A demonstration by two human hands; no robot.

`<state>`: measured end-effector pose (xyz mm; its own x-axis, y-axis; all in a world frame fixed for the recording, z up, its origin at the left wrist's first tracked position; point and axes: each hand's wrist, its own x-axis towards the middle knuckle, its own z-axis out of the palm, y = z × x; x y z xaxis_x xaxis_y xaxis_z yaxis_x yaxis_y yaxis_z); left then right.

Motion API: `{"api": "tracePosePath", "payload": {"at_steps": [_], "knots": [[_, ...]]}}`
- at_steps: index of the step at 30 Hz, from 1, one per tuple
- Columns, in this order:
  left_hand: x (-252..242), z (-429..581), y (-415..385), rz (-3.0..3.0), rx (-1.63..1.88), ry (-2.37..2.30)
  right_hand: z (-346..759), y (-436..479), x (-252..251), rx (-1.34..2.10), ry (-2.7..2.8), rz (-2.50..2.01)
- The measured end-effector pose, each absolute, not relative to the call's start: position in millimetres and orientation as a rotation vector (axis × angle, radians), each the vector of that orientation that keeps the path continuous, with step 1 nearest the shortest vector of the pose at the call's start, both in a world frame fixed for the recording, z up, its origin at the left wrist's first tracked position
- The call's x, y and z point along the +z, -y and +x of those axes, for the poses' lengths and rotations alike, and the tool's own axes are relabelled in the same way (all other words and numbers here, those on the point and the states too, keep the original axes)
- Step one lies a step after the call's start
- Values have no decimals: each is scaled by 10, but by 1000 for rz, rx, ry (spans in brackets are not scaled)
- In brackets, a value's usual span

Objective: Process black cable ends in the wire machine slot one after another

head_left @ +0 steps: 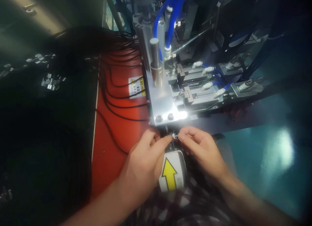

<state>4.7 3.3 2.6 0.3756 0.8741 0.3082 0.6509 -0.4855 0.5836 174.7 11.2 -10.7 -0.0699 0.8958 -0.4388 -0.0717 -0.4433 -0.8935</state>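
Observation:
Thin coloured wires (175, 137), some red and white, show between my two hands just in front of the machine's metal block (162, 104). My left hand (148, 151) is closed, its thumb and index finger pinched at the left end of the wires; a black cable (110, 135) runs in under this hand. On the other side, my right hand (201, 144) pinches with thumb and forefinger at the wires' right side. Exactly which strands each hand grips is too small to make out. Below the fingers sits a white cover with a yellow arrow (170, 174).
Several black cables (117, 105) cross the red panel (117, 128) into the block's left side, by a warning label (136, 87). Blue air hoses (172, 21) and pneumatic cylinders (202, 99) stand behind. A dark heap of cables with metal connectors (50, 82) lies at left.

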Motion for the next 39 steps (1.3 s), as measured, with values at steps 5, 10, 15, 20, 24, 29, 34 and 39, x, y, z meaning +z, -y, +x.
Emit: {"api": "tracePosePath", "payload": {"at_steps": [5,10,15,20,24,29,34,39], "knots": [[18,41,-29,2280,844,-1322,1740,-100,-124,1582,958,-1479],[16,42,-27,2289,844,-1320,1729,-76,-151,1464,1033,-1497],[10,30,-29,2298,835,-1328,1719,-60,-164,1378,1105,-1520],[23,37,-25,2291,826,-1342,1713,-60,-180,1379,1125,-1534],[19,41,-37,2292,816,-1345,1707,-76,-161,1382,1099,-1543],[29,36,-35,2281,823,-1342,1740,-116,-109,1530,1023,-1507],[51,38,-27,2272,824,-1333,1754,-131,-102,1603,968,-1434],[37,43,-37,2288,826,-1333,1730,-154,-116,1554,1003,-1510]]}}
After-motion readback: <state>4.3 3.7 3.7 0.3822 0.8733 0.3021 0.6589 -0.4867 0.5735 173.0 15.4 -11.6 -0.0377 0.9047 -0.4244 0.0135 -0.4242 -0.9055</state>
